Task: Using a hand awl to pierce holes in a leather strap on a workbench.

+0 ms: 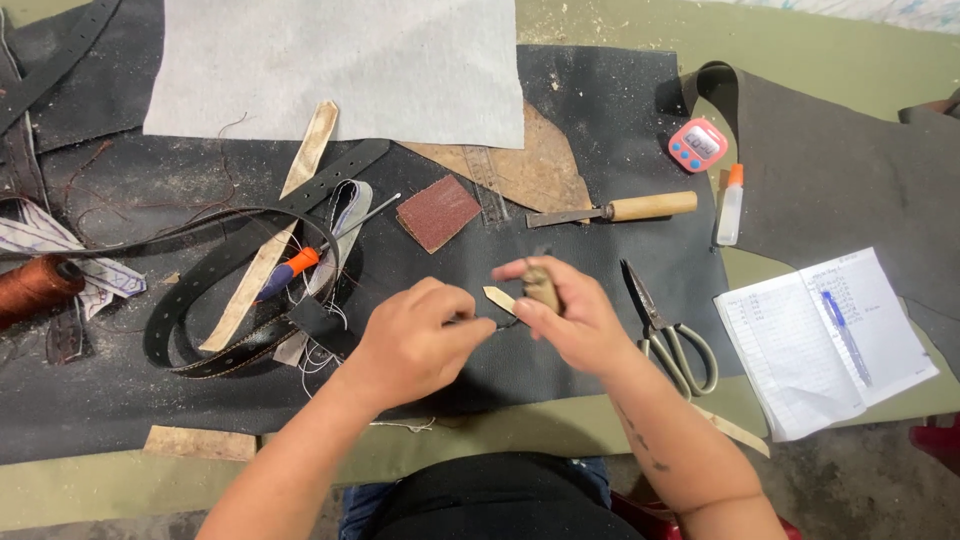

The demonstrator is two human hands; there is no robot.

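My left hand (415, 340) is closed, pinching a thin dark thread or small piece at its fingertips near the table's front middle. My right hand (560, 310) grips a small wooden-handled tool (541, 288), its handle upright between the fingers. A small pale leather tip (498, 299) lies between the two hands on the black leather sheet (600, 120). The hands almost touch.
A black belt (215, 290) loops at left with an orange-handled awl (300, 265). Scissors (665, 335), a wooden-handled chisel (615, 210), a glue bottle (731, 205), a pink timer (697, 145), an open notebook with a pen (825, 340), a sandpaper square (438, 211) and a brown thread spool (35, 288) surround the hands.
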